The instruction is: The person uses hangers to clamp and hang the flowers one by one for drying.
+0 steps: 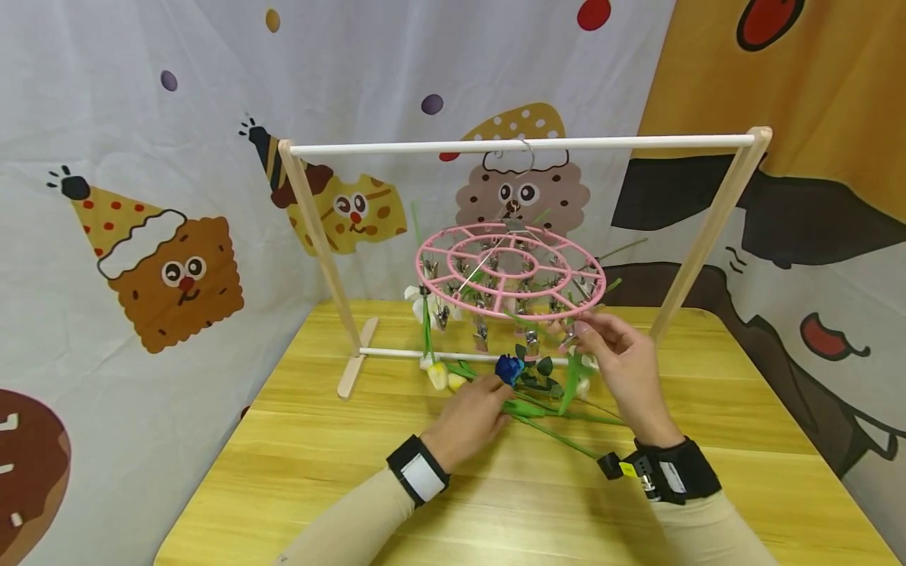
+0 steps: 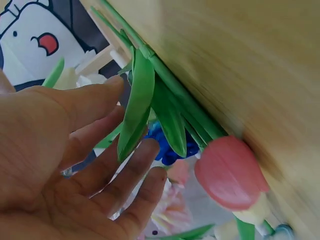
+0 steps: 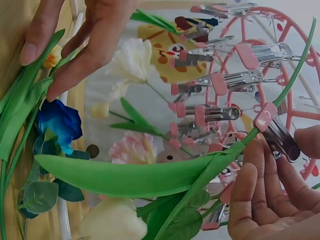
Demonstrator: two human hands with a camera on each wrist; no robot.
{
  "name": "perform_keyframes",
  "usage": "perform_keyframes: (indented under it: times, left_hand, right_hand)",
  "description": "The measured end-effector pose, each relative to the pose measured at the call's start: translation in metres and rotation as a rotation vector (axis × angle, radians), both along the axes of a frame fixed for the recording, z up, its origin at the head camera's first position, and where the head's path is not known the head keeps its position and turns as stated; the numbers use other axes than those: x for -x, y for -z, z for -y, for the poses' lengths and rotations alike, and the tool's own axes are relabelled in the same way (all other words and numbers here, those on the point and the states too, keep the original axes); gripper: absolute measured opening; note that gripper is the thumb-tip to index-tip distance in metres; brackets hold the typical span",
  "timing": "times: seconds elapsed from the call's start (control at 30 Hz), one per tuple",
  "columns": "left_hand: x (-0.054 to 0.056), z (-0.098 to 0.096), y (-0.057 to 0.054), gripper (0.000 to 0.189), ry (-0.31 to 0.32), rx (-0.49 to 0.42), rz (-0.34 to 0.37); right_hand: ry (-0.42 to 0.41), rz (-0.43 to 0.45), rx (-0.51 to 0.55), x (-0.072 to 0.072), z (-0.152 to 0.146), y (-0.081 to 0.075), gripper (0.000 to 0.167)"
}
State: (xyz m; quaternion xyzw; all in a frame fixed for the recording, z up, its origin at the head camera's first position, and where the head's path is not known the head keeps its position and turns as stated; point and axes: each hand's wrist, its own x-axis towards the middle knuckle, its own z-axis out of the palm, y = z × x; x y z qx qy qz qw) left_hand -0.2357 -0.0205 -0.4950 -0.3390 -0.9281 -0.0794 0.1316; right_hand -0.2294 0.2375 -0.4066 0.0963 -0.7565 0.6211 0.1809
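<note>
My right hand (image 1: pixel 626 365) is at the right rim of a round pink clip hanger (image 1: pixel 602 283). In the right wrist view, its thumb and fingers pinch a metal clip (image 3: pixel 281 139) with pink tips, which bites a green stem. That stem carries a long leaf (image 3: pixel 125 175), and a white tulip (image 3: pixel 115 220) is below. My left hand (image 1: pixel 470 417) is low over flowers lying on the table, its fingers spread and loosely bent beside green leaves (image 2: pixel 139 95). A pink tulip (image 2: pixel 232 172) lies close by, and a blue rose (image 1: pixel 508 368) is just beyond the fingers.
The hanger hooks over the white top bar (image 1: pixel 396 148) of a wooden stand (image 1: pixel 318 244). Several clips dangle from it, some holding flowers such as a pink blossom (image 3: pixel 132 147). Yellow tulips (image 1: pixel 437 376) are near the lower bar (image 1: pixel 396 354). A printed curtain (image 1: pixel 212 47) hangs behind the table (image 1: pixel 283 440).
</note>
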Motion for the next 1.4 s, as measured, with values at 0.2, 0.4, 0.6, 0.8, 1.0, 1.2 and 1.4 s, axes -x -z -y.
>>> perform_keyframes:
  times: [0.2,0.4,0.6,0.8,1.0,1.2,1.4]
  left_hand:
    - [0.008,-0.013,0.007,0.03,-0.018,0.078,-0.04]
    - [0.013,-0.018,0.013,0.021,-0.056,0.125,-0.093]
    - [0.015,-0.021,0.017,0.017,-0.066,0.146,-0.101]
    - [0.014,-0.02,0.017,0.019,-0.028,0.119,-0.104]
    - [0.004,-0.013,0.013,0.022,-0.006,0.066,-0.068]
    - [-0.01,-0.003,0.003,0.019,0.026,-0.006,0.006]
    - [-0.025,0.007,-0.002,0.015,0.06,-0.101,0.04]
  right_hand:
    - [0.013,0.007,-0.008,0.002,-0.004,0.002,0.038]
    - [0.038,-0.008,-0.019,0.003,-0.006,0.005,0.038]
    - [0.091,-0.002,-0.058,-0.001,-0.009,0.009,0.041]
    - [0.196,0.005,-0.091,-0.009,-0.013,0.013,0.043]
    - [0.307,-0.043,-0.161,-0.022,-0.016,0.018,0.038]
    - [0.324,-0.137,-0.382,-0.034,-0.026,0.027,0.015]
    - [0.222,-0.069,-0.664,-0.039,-0.041,0.04,0.01]
